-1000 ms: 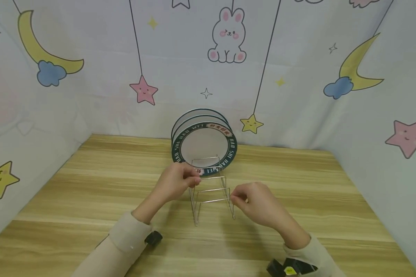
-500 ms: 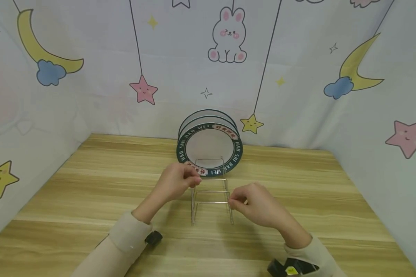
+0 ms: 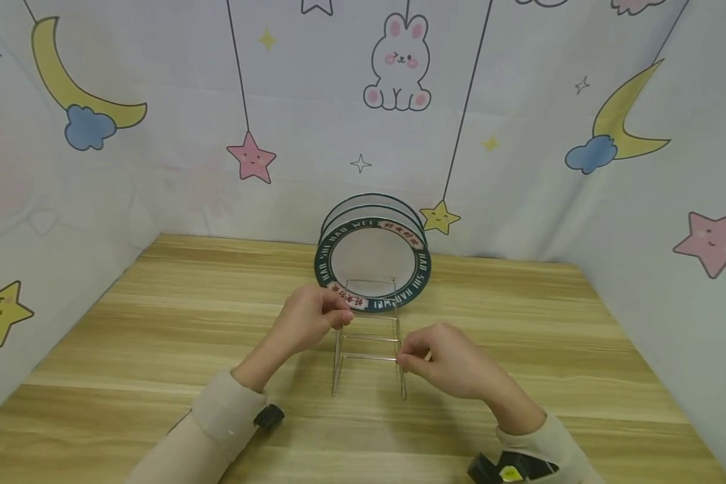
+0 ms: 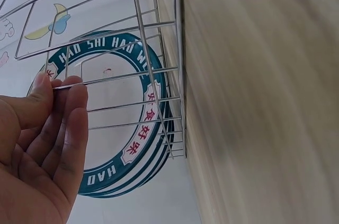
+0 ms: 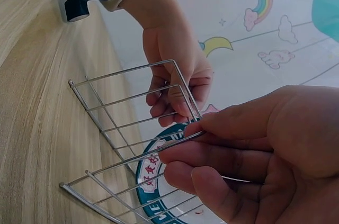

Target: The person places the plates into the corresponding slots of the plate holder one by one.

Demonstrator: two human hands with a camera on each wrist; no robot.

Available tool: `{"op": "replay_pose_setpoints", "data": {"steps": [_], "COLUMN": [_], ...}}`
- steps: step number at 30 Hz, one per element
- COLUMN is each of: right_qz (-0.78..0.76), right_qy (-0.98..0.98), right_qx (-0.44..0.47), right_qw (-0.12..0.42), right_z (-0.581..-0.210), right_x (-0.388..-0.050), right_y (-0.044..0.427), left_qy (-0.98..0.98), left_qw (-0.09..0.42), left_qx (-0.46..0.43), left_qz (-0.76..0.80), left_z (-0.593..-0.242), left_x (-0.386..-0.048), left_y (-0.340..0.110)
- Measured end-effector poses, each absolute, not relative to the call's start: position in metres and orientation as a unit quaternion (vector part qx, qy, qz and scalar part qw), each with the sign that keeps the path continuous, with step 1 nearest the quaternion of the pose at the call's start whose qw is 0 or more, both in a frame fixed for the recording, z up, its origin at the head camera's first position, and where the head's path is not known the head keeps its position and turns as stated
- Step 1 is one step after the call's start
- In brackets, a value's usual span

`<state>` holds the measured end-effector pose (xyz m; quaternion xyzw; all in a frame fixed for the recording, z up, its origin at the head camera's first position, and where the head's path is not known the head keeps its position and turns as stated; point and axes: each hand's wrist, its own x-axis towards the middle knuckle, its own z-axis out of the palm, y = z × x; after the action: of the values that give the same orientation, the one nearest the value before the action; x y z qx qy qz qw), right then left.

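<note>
Three round plates (image 3: pixel 372 259) with dark green lettered rims stand upright, one behind another, at the far end of a wire dish rack (image 3: pixel 369 339). My left hand (image 3: pixel 308 319) pinches a wire on the rack's left side between thumb and fingers; the left wrist view shows this wire grip with the plates (image 4: pixel 114 105) behind. On the near right side, my right hand (image 3: pixel 450 359) pinches the rack's upper wire corner, seen close in the right wrist view. The rack's nearer slots hold no plates. Part of the front plate's lower rim is hidden behind the left fingers.
The rack stands on a wood-grain table (image 3: pixel 187 302). A white cloth backdrop (image 3: pixel 314 81) printed with stars, moons and a rabbit encloses the back and both sides. Black wrist-worn devices (image 3: pixel 269 417) sit near the sleeves.
The rack has turned slightly: its far end with the plates swung right, and its near legs shifted a little left. The right hand moved slightly left and nearer; the left hand hardly moved.
</note>
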<state>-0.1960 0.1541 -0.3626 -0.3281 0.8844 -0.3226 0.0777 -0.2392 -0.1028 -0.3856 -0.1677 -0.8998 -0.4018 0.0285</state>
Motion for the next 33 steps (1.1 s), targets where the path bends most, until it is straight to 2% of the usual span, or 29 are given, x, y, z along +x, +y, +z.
{"op": "replay_pose_setpoints", "data": {"steps": [24,33], "right_qz": [-0.319,-0.314], "right_qy": [0.859,0.854], "right_qx": [-0.376,-0.396], "right_qw": [0.137,0.126], "right_z": [-0.358,-0.358], "right_x": [-0.2,-0.201], "right_y": [0.163,0.166], "left_qy": [-0.893,-0.893], "left_qw": [0.022,0.02], "left_qx": [-0.18,-0.189], "left_qz": [-0.413,-0.409], "left_z": [-0.387,-0.387], "left_x": [-0.235,-0.234], "left_y": [-0.094,-0.093]}}
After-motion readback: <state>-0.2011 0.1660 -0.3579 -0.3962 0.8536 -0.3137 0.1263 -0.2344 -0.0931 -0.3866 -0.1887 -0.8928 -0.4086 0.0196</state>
